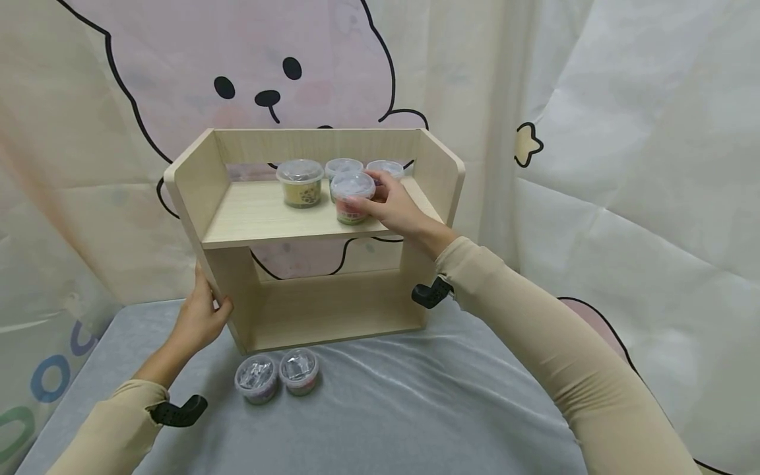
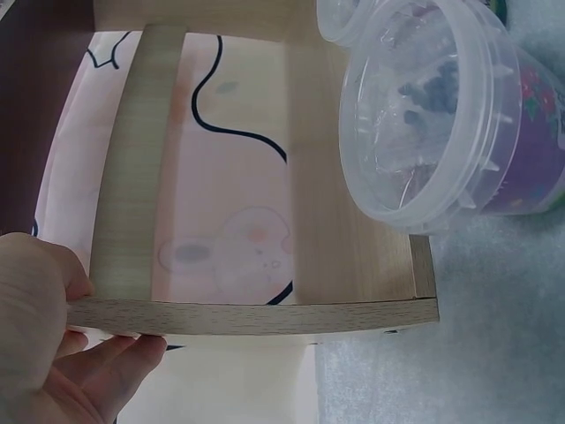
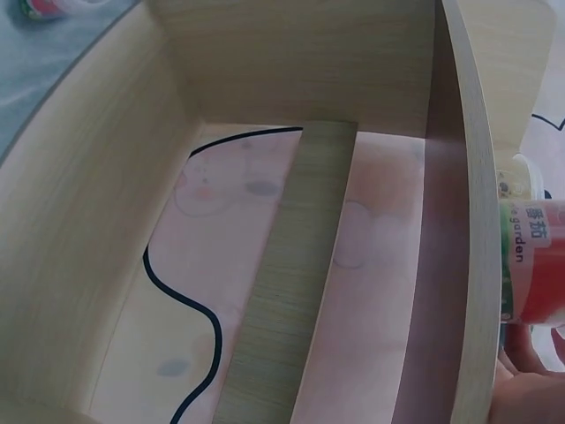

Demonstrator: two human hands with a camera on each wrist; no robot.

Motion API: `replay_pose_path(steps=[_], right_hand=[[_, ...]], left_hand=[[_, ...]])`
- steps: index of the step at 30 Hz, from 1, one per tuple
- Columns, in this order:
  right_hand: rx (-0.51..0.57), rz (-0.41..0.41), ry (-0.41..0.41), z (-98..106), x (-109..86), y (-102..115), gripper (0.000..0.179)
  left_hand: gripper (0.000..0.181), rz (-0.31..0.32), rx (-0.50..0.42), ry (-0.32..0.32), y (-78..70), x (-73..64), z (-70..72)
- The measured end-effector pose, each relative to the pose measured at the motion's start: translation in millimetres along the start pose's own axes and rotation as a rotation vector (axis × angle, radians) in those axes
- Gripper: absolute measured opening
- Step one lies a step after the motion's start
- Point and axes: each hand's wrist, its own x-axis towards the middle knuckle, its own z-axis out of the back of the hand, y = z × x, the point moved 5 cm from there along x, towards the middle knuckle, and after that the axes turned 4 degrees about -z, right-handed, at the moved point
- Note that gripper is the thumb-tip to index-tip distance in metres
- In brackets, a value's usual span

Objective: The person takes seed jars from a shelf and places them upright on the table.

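My left hand (image 1: 204, 315) grips the left side panel of a small wooden shelf (image 1: 255, 232), thumb on one face and fingers on the other. My right hand (image 1: 394, 206) holds a clear-lidded plastic tub (image 1: 351, 191) at the front of the upper board. In the right wrist view that tub shows a red label (image 3: 540, 256) with printed writing. Behind it on the same board are a tub with a yellow label (image 1: 301, 188) and two more lidded tubs, one (image 1: 344, 165) partly hidden by the held tub and another (image 1: 386, 166) partly covered by my fingers.
Two lidded tubs, one purple (image 1: 256, 379) and one reddish (image 1: 299, 372), stand on the grey cloth-covered table (image 1: 404, 409) before the shelf. The lower board (image 1: 332, 303) lies under the upper one. A curtain with a cartoon bear (image 1: 267, 53) hangs behind.
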Motion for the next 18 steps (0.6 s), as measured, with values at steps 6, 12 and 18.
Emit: replay_pose_path(steps=[6,12,18], right_hand=[[0.020,-0.023,0.005,2.7,0.3,-3.1,0.073],[0.052,-0.055,0.041,6.0,-5.4,-0.9,0.071],[0.085,-0.032,0.077,5.3,-18.5,4.6,0.070]], left_hand=[[0.087,0.001,0.008,0.000,-0.2,0.3,0.6],[0.089,-0.011,-0.002,-0.005,0.1,1.7,-0.1],[0.088,-0.005,-0.005,0.004,0.9,0.3,0.4]])
